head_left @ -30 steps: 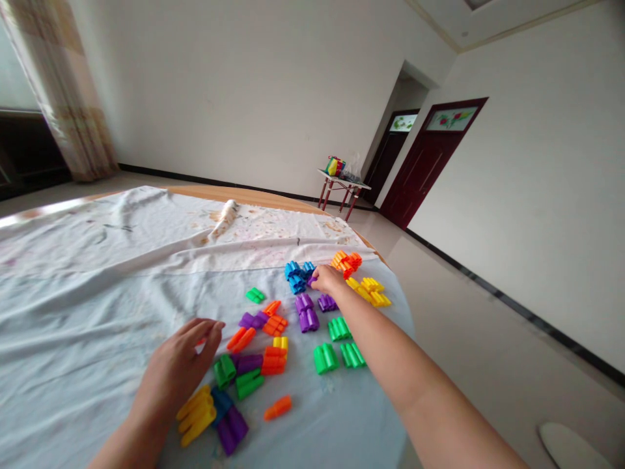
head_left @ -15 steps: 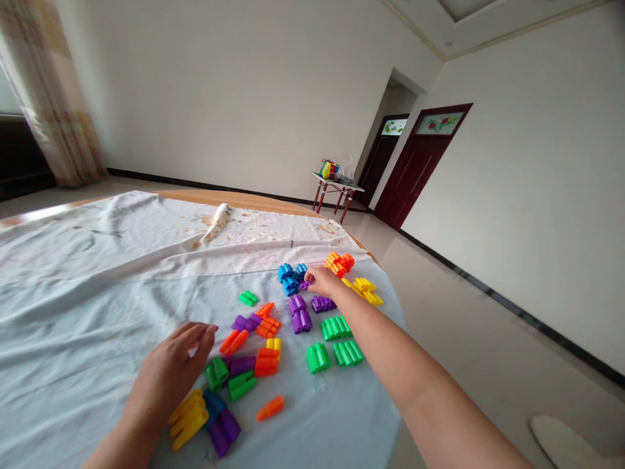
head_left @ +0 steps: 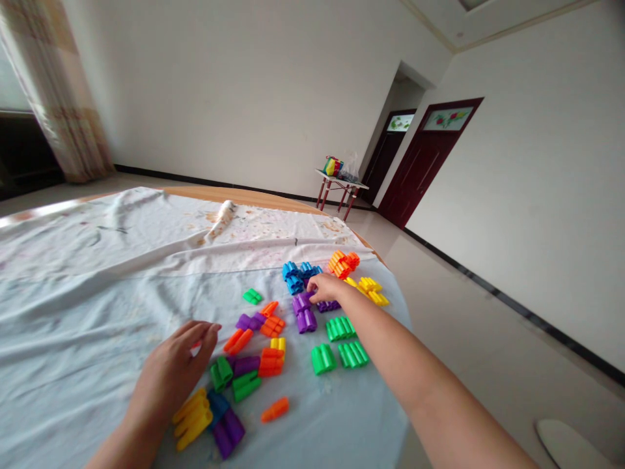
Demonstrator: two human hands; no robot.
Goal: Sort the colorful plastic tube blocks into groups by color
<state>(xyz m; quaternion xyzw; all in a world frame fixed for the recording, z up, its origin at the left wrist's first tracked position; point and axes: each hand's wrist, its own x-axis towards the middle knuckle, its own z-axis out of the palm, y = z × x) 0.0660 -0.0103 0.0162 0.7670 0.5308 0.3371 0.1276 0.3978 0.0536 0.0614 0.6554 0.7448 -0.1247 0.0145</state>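
Observation:
My right hand [head_left: 328, 288] reaches over the sorted plastic tube blocks. Its fingertips close on the edge of a purple block [head_left: 303, 312], and more purple blocks [head_left: 328, 305] lie partly under the hand. Blue blocks [head_left: 293, 279] sit just beyond the fingers, orange blocks [head_left: 343, 264] farther back, and yellow blocks [head_left: 374, 291] to the right. My left hand [head_left: 183, 358] hovers at the left with curled fingers; a reddish-orange sliver shows between thumb and fingers, mostly hidden. Beside it lie mixed blocks: a green block [head_left: 221, 373], an orange block [head_left: 239, 341] and yellow tubes [head_left: 192, 420].
Green blocks [head_left: 352, 355] lie in a group nearer me, close to my right forearm. A lone orange piece [head_left: 275, 410] rests at the front. The wrinkled cloth [head_left: 88, 312] covers the round table, whose edge curves at the right. A small side table [head_left: 342, 182] stands beyond.
My right hand has drawn slightly nearer, from a small purple piece beside the blue blocks to the purple blocks in front. My left hand keeps its pose; the view has shifted slightly.

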